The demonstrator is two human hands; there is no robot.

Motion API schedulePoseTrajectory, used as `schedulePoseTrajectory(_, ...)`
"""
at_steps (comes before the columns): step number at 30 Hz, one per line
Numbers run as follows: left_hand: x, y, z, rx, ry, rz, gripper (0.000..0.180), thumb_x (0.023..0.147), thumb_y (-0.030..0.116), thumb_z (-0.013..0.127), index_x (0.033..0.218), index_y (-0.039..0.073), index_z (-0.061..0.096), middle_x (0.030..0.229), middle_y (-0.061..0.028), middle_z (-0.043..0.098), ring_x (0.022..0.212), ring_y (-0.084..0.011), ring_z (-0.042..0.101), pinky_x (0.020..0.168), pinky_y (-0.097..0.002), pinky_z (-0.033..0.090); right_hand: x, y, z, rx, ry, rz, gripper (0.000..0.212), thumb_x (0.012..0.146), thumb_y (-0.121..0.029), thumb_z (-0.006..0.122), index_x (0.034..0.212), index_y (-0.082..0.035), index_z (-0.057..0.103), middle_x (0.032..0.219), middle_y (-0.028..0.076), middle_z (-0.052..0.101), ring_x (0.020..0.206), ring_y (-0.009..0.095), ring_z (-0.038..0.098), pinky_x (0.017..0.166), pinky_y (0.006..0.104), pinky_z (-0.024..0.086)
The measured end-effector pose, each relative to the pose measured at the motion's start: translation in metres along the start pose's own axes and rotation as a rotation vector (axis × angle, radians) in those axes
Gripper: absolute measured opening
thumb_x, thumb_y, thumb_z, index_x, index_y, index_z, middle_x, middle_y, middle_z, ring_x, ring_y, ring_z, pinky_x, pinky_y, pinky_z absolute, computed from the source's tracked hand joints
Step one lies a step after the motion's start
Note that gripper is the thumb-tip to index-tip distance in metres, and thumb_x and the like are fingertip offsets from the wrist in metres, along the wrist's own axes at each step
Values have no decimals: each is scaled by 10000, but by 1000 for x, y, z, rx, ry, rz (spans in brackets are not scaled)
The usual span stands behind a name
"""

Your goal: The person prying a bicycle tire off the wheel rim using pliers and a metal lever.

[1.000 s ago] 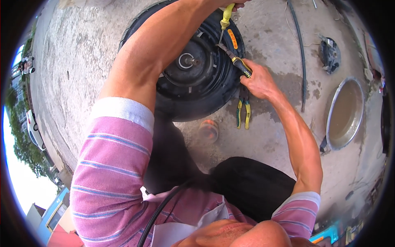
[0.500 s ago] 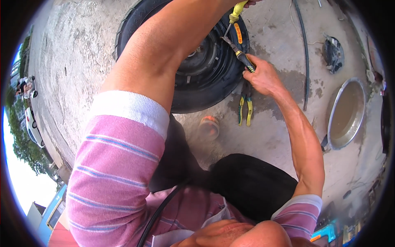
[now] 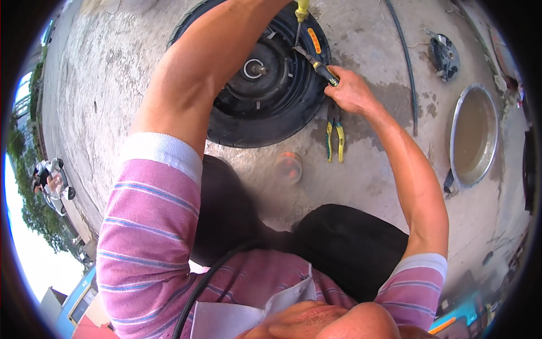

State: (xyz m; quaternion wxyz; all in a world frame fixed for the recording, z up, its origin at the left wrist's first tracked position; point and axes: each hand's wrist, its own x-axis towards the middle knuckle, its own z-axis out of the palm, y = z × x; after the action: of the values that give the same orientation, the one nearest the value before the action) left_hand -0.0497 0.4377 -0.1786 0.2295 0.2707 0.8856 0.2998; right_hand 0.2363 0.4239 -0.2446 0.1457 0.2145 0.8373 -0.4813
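Observation:
A black tyre on a dark wheel rim [image 3: 240, 90] lies on the ground, a metal axle stub [image 3: 257, 70] at its hub. My right hand [image 3: 354, 91] is closed round a black-handled tool [image 3: 326, 73] with a narrow metal end. I cannot tell its exact kind. That end reaches over the rim beside the tyre's inner edge. Close to it comes the shaft of a screwdriver [image 3: 302, 12] with a yellow-green handle, held nearly upright. My left forearm [image 3: 220, 51] crosses above the wheel; its hand lies beyond the top edge.
Pliers with yellow-green handles [image 3: 334, 141] lie by the tyre's near right side. A clear cup with something orange inside [image 3: 289, 168] stands before my knees. Rightward are a black hose [image 3: 407, 68], a dark round part [image 3: 444, 56] and a metal basin of murky water [image 3: 473, 135].
The view has shifted, showing more of the hub. My left hand's fingers have left the top of the picture. The black-handled tool keeps its place on the rim.

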Motion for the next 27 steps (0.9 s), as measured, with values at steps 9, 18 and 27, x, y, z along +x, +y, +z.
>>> schedulePoseTrajectory(9,-85,18,-102,-191,190,173,447,1001,380,670,828,-33,663,676,-80,631,531,-190,586,491,-356,480,-17,-14,16,-142,93,20,581,833,-224,679,1378,-39,601,1250,248,683,1185,432,628,1011,469,507)
schedulePoseTrajectory(18,-124,-84,-127,-596,229,193,378,1021,328,648,849,-9,654,662,-56,614,481,-160,568,451,-313,451,-25,-41,60,-199,218,68,592,880,-286,684,1355,34,537,1256,347,622,1198,496,602,1026,521,485)
schedulePoseTrajectory(27,-142,-90,-132,-643,213,189,326,1004,273,654,832,-4,630,680,-72,622,496,-158,573,469,-319,465,-32,-89,62,-296,62,297,578,979,-331,617,1424,6,469,1305,332,616,1269,473,574,1046,539,464)
